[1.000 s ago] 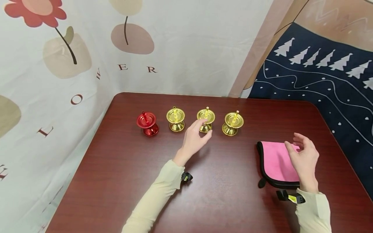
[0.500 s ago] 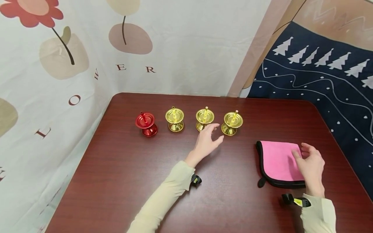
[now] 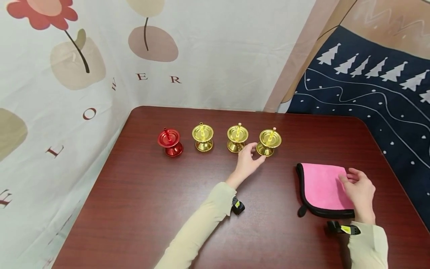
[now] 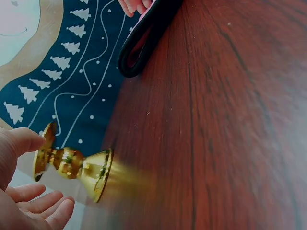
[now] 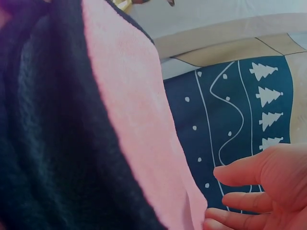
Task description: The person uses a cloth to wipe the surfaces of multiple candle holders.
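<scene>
My left hand [image 3: 246, 163] is at the rightmost gold candle holder [image 3: 269, 139], thumb and fingers apart on its near left side. In the left wrist view the thumb is by the upper dish of that candle holder [image 4: 72, 163]; contact is unclear. Two more gold holders, a middle one [image 3: 237, 135] and a left one [image 3: 203, 134], stand in a row with a red candle holder [image 3: 169, 140]. At the right edge of a folded pink cloth [image 3: 322, 186] with black trim is my right hand [image 3: 361, 190], its fingers loosely bent and thumb apart from them.
Everything stands on a dark red-brown wooden table [image 3: 134, 209]. Behind it hang a white flower-print cloth [image 3: 228, 56] and a dark blue tree-print cloth [image 3: 362, 93]. A black loop [image 3: 302, 211] sticks out at the pink cloth's near left corner.
My left hand has moved right, from the middle gold candle holder to the rightmost one. My right hand has shifted a little right and nearer, to the pink cloth's right edge.
</scene>
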A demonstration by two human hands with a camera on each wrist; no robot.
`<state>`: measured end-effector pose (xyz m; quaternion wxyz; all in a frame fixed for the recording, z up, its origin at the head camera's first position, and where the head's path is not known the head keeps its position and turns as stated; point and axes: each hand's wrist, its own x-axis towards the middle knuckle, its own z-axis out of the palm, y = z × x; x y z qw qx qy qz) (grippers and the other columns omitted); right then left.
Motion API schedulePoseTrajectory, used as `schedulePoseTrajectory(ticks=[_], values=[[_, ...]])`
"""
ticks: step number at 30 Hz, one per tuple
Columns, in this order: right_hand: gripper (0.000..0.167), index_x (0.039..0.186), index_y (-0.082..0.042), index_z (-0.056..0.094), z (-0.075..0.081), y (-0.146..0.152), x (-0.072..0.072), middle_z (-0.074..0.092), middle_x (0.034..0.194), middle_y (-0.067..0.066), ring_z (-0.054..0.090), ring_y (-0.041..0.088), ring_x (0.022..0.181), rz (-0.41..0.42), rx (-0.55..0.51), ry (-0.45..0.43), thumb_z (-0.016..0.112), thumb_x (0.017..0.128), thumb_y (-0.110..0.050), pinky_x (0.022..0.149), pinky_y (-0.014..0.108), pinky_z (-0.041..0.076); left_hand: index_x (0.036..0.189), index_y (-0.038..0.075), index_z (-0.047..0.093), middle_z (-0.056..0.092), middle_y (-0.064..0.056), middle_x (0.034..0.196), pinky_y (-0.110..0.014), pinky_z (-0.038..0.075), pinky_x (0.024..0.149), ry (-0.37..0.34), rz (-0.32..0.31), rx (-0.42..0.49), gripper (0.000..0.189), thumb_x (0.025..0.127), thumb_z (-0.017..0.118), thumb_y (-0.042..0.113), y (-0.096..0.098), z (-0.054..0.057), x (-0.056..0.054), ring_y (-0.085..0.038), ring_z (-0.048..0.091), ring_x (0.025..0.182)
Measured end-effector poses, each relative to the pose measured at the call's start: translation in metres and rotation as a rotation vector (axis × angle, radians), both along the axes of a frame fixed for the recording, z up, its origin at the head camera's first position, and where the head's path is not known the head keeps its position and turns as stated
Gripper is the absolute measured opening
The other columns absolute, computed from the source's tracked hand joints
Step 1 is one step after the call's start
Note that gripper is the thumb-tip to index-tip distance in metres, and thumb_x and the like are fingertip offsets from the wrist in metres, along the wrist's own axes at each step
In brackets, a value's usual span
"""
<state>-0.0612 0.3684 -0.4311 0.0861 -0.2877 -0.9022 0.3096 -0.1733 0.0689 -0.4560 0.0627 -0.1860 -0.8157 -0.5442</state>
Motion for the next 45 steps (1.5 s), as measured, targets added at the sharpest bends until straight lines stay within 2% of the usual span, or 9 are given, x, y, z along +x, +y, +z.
schedulePoseTrajectory(ticks=[3,5,12,18,23,29,35,40,45], values=[[0.048,0.128,0.01,0.045,-0.002,0.003,-0.001,0.055,0.115,0.033,0.055,0.033,0.091,0.003,-0.001,-0.025,0.056,0.091,-0.019,0.076,0.036,0.036,0.114,-0.009,0.055,0.062,-0.022,0.109,-0.024,0.049,0.08,-0.021,0.022,0.006,0.046,0.075,0.072,0.008,0.009,-0.003,-0.003,-0.032,0.061,0.1],[0.048,0.128,0.011,0.045,-0.003,0.005,-0.002,0.055,0.114,0.034,0.053,0.04,0.097,0.011,-0.005,-0.03,0.056,0.091,-0.018,0.079,0.042,0.036,0.114,-0.007,0.055,0.062,-0.021,0.108,-0.022,0.047,0.08,-0.039,0.042,-0.004,0.047,0.074,0.073,0.009,0.015,-0.005,-0.006,-0.03,0.06,0.1],[0.051,0.124,0.012,0.048,-0.002,0.009,-0.009,0.057,0.104,0.033,0.049,0.039,0.089,0.035,-0.001,-0.108,0.059,0.09,-0.024,0.069,0.04,0.032,0.111,-0.002,0.06,0.065,-0.014,0.105,-0.026,0.046,0.082,-0.085,0.13,0.011,0.043,0.072,0.075,0.011,0.028,-0.011,-0.014,-0.026,0.06,0.098],[0.055,0.115,0.013,0.052,-0.002,0.016,-0.012,0.058,0.099,0.033,0.047,0.038,0.087,-0.013,-0.041,-0.176,0.057,0.09,-0.036,0.065,0.038,0.032,0.108,0.001,0.062,0.067,-0.011,0.103,-0.031,0.043,0.086,-0.109,0.188,0.01,0.041,0.071,0.077,0.014,0.035,-0.014,-0.019,-0.026,0.059,0.098],[0.068,0.12,0.014,0.049,-0.001,0.021,-0.012,0.052,0.11,0.036,0.044,0.04,0.092,0.014,-0.113,-0.25,0.048,0.092,-0.048,0.066,0.038,0.036,0.105,0.006,0.064,0.066,-0.007,0.1,-0.031,0.043,0.079,-0.166,0.237,-0.046,0.04,0.07,0.078,0.018,0.041,-0.013,-0.023,-0.024,0.056,0.095],[0.072,0.125,0.015,0.045,-0.002,0.023,-0.01,0.05,0.112,0.037,0.045,0.04,0.091,0.063,-0.143,-0.293,0.045,0.092,-0.049,0.065,0.037,0.041,0.104,0.009,0.066,0.065,-0.003,0.099,-0.031,0.044,0.08,-0.213,0.258,-0.149,0.04,0.069,0.081,0.022,0.046,-0.014,-0.028,-0.019,0.053,0.096],[0.069,0.124,0.015,0.046,-0.003,0.021,-0.01,0.05,0.112,0.037,0.045,0.041,0.091,0.064,-0.127,-0.282,0.046,0.093,-0.047,0.066,0.039,0.04,0.097,0.01,0.068,0.063,-0.003,0.1,-0.031,0.044,0.081,-0.185,0.263,-0.213,0.031,0.07,0.08,0.021,0.049,-0.019,-0.031,-0.02,0.051,0.098],[0.069,0.123,0.015,0.046,-0.003,0.021,-0.01,0.05,0.112,0.037,0.046,0.041,0.09,0.074,-0.115,-0.278,0.047,0.092,-0.048,0.067,0.04,0.04,0.092,0.01,0.069,0.064,-0.003,0.101,-0.031,0.045,0.078,-0.137,0.289,-0.214,0.028,0.069,0.08,0.022,0.049,-0.022,-0.032,-0.021,0.052,0.096],[0.069,0.121,0.015,0.047,-0.004,0.022,-0.01,0.051,0.109,0.037,0.046,0.04,0.088,0.079,-0.107,-0.276,0.048,0.092,-0.048,0.064,0.037,0.039,0.093,0.01,0.069,0.063,-0.003,0.101,-0.032,0.046,0.076,-0.143,0.292,-0.196,0.028,0.07,0.08,0.022,0.048,-0.022,-0.033,-0.02,0.051,0.095]])
